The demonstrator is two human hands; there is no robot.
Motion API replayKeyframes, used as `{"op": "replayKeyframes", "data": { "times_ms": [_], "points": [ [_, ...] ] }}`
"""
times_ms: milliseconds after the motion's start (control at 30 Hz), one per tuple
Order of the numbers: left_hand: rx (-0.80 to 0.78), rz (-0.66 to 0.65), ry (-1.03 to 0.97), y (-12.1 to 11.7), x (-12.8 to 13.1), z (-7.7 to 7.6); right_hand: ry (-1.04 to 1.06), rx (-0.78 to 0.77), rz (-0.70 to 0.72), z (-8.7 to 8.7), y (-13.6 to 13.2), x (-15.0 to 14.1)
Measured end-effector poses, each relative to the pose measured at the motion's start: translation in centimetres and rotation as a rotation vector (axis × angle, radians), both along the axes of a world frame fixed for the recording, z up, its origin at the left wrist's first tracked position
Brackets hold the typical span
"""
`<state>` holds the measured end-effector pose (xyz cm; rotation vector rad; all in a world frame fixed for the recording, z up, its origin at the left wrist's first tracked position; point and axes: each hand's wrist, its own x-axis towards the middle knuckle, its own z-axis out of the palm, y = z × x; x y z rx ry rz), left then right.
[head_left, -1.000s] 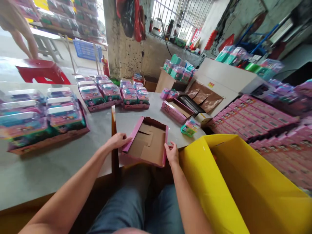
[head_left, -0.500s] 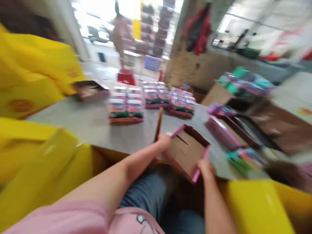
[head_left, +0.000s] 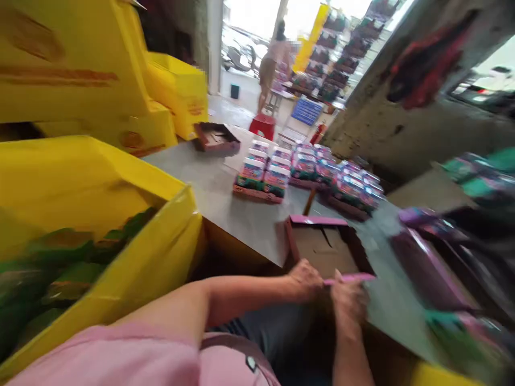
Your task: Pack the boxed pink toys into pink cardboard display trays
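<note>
A shallow cardboard tray [head_left: 325,252] with pink edges and a bare brown inside rests on the grey table in front of me. A dark slit shows in its bottom. My left hand [head_left: 306,280] is closed at the tray's near left corner. With fingers bent over the near pink wall, my right hand [head_left: 349,297] grips the tray just beside it. Behind the tray's far wall a brown stick-like object [head_left: 309,202] is partly hidden. Beyond stand trays of small colourful packs [head_left: 263,171], set out in rows.
Open yellow cartons [head_left: 189,214] flank me, the left one holding green packs [head_left: 68,257]. Another cardboard tray [head_left: 217,136] lies at the table's far left. Stacked pink trays [head_left: 438,268] are on the right. A person [head_left: 269,67] stands far back near a red stool [head_left: 263,126].
The tray has come down onto the table and turned. My hands have moved from its opposite sides to close together at its near edge. The view has swung left.
</note>
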<state>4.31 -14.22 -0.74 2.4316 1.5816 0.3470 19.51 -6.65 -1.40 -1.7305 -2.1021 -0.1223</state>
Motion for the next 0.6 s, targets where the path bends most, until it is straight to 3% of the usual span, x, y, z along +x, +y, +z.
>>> {"op": "replayKeyframes", "data": {
  "times_ms": [67, 133, 200, 267, 433, 600],
  "points": [
    [0.021, -0.038, -0.016, 0.2, -2.8, 0.1, -0.049, 0.031, 0.027, -0.7, -1.6, -1.1],
    [0.033, -0.033, -0.045, 0.6, -4.6, -0.2, -0.117, -0.048, 0.339, -1.6, -1.9, -1.4],
    [0.035, -0.055, -0.045, 0.8, -5.6, -0.3, -0.143, -0.060, 0.462, -2.5, -1.4, -0.8],
    [0.026, -0.080, -0.036, 0.6, -6.2, 0.0, -0.153, -0.028, 0.455, -2.9, -0.6, 0.7],
    [-0.016, -0.125, -0.032, 0.1, -7.1, 1.1, -0.153, 0.015, 0.279, -3.4, 1.2, 5.4],
    [-0.038, -0.110, 0.021, 0.3, -7.1, 0.7, -0.146, 0.001, 0.223, -4.5, 3.1, 6.0]
  ]
}}
